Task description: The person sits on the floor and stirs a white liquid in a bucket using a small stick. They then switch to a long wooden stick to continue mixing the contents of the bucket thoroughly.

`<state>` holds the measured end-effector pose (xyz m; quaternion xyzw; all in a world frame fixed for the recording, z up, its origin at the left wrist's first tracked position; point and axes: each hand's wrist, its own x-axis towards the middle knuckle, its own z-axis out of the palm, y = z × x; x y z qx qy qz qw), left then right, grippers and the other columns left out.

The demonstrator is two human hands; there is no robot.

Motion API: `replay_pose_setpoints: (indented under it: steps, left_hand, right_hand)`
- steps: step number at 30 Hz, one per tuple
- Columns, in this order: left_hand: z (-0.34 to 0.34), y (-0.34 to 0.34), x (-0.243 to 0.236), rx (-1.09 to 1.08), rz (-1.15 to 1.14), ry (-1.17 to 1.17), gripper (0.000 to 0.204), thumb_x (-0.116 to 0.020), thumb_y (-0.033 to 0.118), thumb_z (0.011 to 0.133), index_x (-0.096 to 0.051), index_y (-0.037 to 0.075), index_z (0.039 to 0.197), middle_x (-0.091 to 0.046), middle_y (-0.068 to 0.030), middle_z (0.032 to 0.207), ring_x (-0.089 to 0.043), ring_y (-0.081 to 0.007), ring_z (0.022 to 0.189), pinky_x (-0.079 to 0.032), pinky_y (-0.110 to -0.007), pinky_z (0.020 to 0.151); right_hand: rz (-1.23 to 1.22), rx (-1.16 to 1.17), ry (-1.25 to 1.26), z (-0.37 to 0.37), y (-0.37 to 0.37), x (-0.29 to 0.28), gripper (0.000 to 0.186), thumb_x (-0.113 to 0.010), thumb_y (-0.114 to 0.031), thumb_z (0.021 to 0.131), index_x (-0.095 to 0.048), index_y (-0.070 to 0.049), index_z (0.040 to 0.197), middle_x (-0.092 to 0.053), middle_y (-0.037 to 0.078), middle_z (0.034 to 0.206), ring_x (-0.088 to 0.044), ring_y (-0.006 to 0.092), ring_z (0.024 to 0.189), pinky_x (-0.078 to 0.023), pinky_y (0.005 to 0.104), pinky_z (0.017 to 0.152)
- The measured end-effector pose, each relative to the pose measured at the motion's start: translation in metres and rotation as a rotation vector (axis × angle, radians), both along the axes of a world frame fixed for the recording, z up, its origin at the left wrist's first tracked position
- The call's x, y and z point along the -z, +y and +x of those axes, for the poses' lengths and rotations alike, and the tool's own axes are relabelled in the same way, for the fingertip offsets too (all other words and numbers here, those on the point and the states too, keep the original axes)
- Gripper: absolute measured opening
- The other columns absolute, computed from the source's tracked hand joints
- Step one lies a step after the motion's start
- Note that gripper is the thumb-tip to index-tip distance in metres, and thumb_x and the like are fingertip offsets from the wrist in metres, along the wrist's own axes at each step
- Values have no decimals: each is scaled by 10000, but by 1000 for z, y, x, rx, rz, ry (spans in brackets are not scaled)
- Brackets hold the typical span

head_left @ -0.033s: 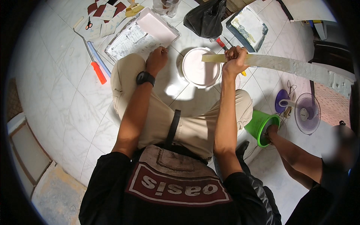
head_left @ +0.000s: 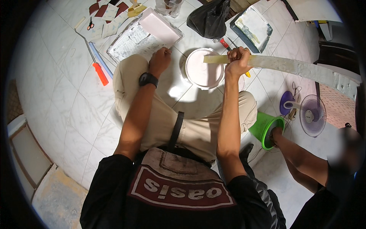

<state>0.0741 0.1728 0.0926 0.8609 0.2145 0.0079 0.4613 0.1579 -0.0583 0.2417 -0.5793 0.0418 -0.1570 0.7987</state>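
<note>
My right hand (head_left: 239, 63) is wrapped round a long flat pale strip of wood or board (head_left: 289, 64). The strip's yellowish end hangs over a round bucket of pale pink paint (head_left: 206, 74), and its far end runs off to the right. Whether the tip touches the paint, I cannot tell. With its fingers curled in and nothing showing in them, my left hand (head_left: 160, 61) rests by my left knee. Just beyond it lies a paint tray (head_left: 166, 30) with pale pink paint in its deep end and a smeared white slope.
A paint roller with a red handle (head_left: 100, 74), scissors (head_left: 90, 24) and sandpaper sheets (head_left: 110, 12) lie at the left. Beyond the bucket are a black bag (head_left: 208, 19) and a second tray (head_left: 263, 42). Rightward, another person's arm reaches into a green bucket (head_left: 263, 126) near a fan (head_left: 312, 115).
The strip's tip has shifted slightly left over the paint bucket, with my right hand still around it. My left hand stays where it was.
</note>
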Motion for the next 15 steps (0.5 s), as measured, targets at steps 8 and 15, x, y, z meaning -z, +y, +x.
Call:
replay_pose_setpoints:
  steps: [8,15]
  left_hand:
    - [5,-5,8,13,6,8,266,-513,214,950,-686,21,1009,-713,-142,868,-694,-285,841,-524,-398,803]
    - [7,-7,5,23,-19,10,272,-515,207,949,-686,21,1049,-714,-141,888,-696,-271,855,-521,-395,817]
  right_hand:
    - [80,-233,57,-39,9,2,315,-524,-72,864,-332,-113,617,-331,12,529,-286,117,444,-324,296,467]
    - [9,-209,81,-76,-16,-4,298,-504,-59,882,-335,-109,642,-379,28,532,-324,120,449,-376,297,485]
